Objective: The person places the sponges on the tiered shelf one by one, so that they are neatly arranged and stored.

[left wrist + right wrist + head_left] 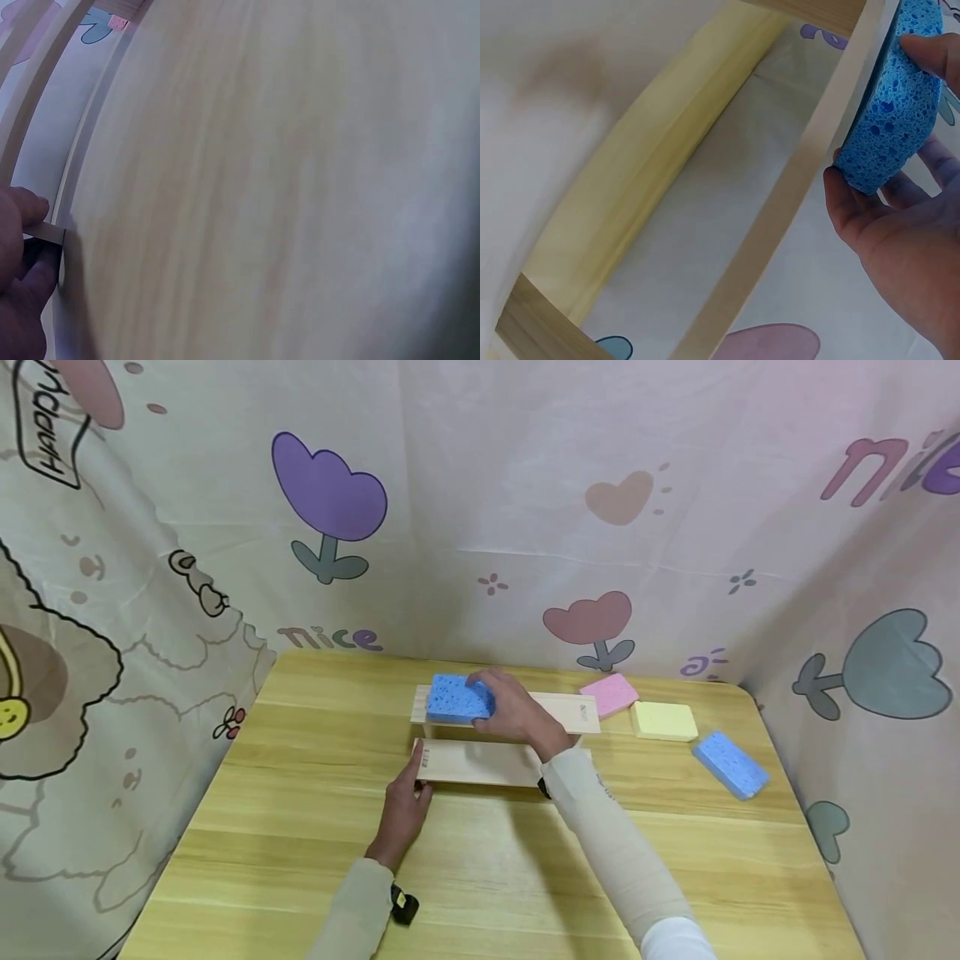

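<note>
A block-shaped blue sponge (452, 697), its surface pitted with pores, is held at the left part of the upper board of a pale wooden rack (480, 762) built with two long, flat boards. The sponge is pinched between the thumb and curved fingers of the right hand (513, 708). The lower board's left end is pinched by the left hand (401, 814). To the right, a pink sponge (610, 693), a yellow sponge (664, 722) and a second blue one (731, 765) are seen on the wood-grained tabletop (300, 818).
</note>
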